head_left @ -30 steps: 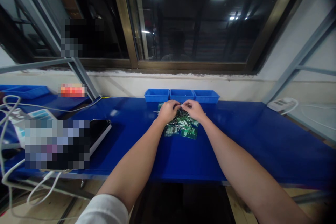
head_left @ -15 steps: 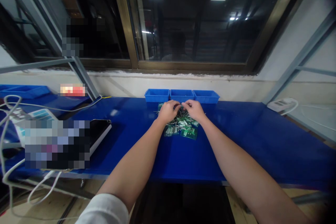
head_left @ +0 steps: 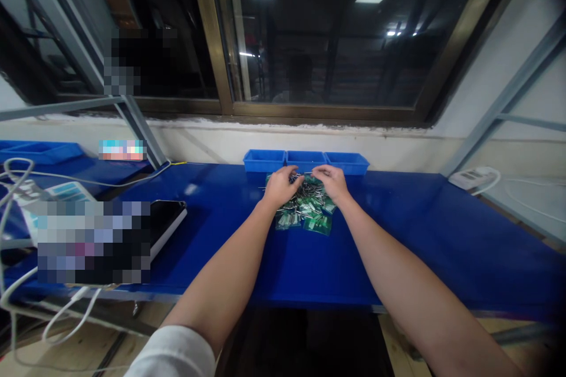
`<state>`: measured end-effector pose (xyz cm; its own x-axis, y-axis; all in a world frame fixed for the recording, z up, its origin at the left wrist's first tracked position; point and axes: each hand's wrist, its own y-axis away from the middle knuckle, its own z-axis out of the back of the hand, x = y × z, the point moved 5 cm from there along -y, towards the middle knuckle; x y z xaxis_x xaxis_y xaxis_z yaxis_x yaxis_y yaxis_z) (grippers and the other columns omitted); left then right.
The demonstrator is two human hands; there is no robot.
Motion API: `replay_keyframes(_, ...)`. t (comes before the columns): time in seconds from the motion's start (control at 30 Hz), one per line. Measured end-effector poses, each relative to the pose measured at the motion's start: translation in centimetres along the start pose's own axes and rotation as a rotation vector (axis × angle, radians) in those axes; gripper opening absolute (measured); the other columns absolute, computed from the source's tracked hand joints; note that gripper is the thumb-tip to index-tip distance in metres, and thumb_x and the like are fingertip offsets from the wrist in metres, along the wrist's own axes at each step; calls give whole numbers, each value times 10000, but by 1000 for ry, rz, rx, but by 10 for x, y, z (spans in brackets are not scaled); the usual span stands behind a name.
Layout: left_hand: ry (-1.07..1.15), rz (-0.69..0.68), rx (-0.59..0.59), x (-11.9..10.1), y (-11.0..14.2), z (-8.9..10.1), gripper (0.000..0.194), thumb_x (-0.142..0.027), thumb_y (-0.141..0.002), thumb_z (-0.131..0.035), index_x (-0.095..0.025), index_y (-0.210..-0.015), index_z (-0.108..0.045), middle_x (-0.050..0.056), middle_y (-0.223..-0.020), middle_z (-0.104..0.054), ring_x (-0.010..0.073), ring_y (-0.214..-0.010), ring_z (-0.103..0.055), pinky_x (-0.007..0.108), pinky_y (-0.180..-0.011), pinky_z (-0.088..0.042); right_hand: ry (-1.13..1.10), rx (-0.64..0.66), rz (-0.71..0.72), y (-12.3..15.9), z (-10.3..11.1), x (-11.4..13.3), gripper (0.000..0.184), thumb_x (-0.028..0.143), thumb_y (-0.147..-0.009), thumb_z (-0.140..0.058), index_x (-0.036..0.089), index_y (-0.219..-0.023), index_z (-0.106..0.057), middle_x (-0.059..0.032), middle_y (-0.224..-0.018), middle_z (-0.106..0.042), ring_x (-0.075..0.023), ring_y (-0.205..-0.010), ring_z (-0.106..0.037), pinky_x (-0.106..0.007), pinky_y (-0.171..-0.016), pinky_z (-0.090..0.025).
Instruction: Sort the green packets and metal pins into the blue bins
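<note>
No readable writing on the green packets [head_left: 317,224]. Left hand [head_left: 281,186] is curving half-open over the metal-pin pile [head_left: 305,191] on the blue table [head_left: 212,235]; right hand [head_left: 332,183] is pinching, contents unclear.

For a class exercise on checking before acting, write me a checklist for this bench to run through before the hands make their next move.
1. Left hand and right hand both in view: ok.
2. Green pieces and thin metal pieces within reach: ok, piled at the hands.
3. Pile neatly laid out: not ok, the metal pieces lie jumbled in many directions.
4. Firm hold on a single metal piece in the right hand's fingers: cannot tell, too small.
5. Three blue bins side by side behind the pile: ok.
6. Dark-topped device apart from the pile: ok, off to the left.
</note>
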<state>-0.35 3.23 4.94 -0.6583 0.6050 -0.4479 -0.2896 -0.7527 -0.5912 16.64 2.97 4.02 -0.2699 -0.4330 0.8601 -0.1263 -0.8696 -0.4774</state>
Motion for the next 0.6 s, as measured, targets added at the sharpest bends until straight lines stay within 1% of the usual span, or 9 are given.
replay_keyframes(0.03,-17,26,-20,4,0,1,381,-378,-840,-538,-164,-1154,-573,70,-1030,-673,206,-959,-614,300,-851,-474,42,-46,6,-1,3,-1,195,332,-675,-620,174,-779,-670,-51,-787,-697,-210,-789,-639,-330,-760,-489)
replay_keyframes(0.1,-62,57,-48,11,-1,2,304,-340,-865,-494,-173,-1094,-603,68,-1014,-672,205,-948,-614,302,-848,-468,117,-118,22,-3,10,-5,202,294,-682,-598,171,-826,-668,-56,-810,-698,-207,-807,-636,-333,-781,-484)
replay_keyframes(0.17,-118,72,-62,16,-2,3,248,-304,-891,-436,-186,-968,-640,67,-964,-675,208,-924,-616,309,-836,-463,162,-155,44,-4,15,-9,228,253,-681,-579,166,-874,-661,-61,-838,-698,-205,-829,-634,-340,-814,-474)
replay_keyframes(0.23,-185,103,-73,19,-2,5,268,-299,-903,-403,-195,-861,-646,74,-913,-674,220,-899,-618,320,-810,-461,208,-161,60,-6,19,-13,264,217,-677,-561,165,-918,-652,-65,-884,-696,-206,-872,-624,-353,-855,-457)
replay_keyframes(0.3,-243,151,-85,20,-2,7,261,-309,-900,-410,-197,-833,-637,82,-887,-673,231,-885,-620,327,-783,-461,298,-144,67,-7,21,-14,322,194,-674,-547,179,-981,-643,-64,-952,-690,-221,-962,-589,-384,-909,-421)
replay_keyframes(0.37,-279,190,-87,19,-1,9,241,-302,-895,-421,-198,-841,-631,87,-881,-674,234,-890,-620,326,-775,-459,423,-111,59,-8,20,-14,410,192,-673,-548,211,-1075,-621,-54,-1044,-671,-251,-1068,-520,-437,-956,-369)
replay_keyframes(0.43,-297,217,-81,18,-1,10,230,-293,-890,-429,-195,-845,-632,91,-877,-677,234,-899,-621,325,-777,-459,535,-66,29,-8,16,-14,518,215,-673,-563,247,-1190,-568,-49,-1152,-629,-290,-1143,-441,-495,-968,-326)
replay_keyframes(0.5,-293,233,-76,17,0,9,235,-301,-889,-435,-196,-843,-641,91,-880,-681,234,-893,-625,324,-775,-462,604,-5,-9,-9,11,-15,615,249,-672,-586,278,-1280,-498,-53,-1279,-548,-327,-1177,-388,-533,-951,-311)
replay_keyframes(0.6,-257,236,-65,19,-1,8,236,-336,-881,-456,-213,-860,-658,79,-908,-687,234,-881,-629,320,-766,-474,653,79,-10,-9,4,-17,695,266,-657,-620,316,-1327,-444,-51,-1427,-387,-360,-1208,-343,-551,-933,-310)
